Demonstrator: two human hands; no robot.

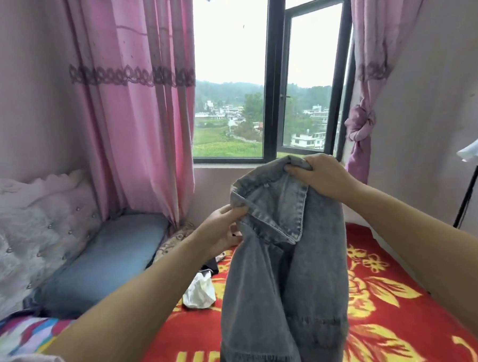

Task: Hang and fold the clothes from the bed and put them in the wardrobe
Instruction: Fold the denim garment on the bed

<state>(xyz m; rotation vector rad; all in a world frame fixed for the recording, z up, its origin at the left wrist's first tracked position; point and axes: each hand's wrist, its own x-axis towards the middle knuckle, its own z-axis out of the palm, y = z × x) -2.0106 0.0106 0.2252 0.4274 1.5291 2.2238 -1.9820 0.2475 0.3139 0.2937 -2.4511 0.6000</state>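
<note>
We hold a grey denim jacket point(281, 275) up over the bed point(382, 298), left hand point(221, 231) pinching its collar, right hand point(317, 174) gripping the far shoulder, hands apart, white garment point(199, 292) left, blanket lettering unreadable.

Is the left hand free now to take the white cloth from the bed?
Probably not yet: the left hand grips the denim jacket collar. The white cloth lies uncovered just below it.

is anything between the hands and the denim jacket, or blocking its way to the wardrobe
Nothing is between them: the left hand and right hand both already grip the denim jacket at its collar. The wardrobe is out of view, so that path cannot be judged.
</note>
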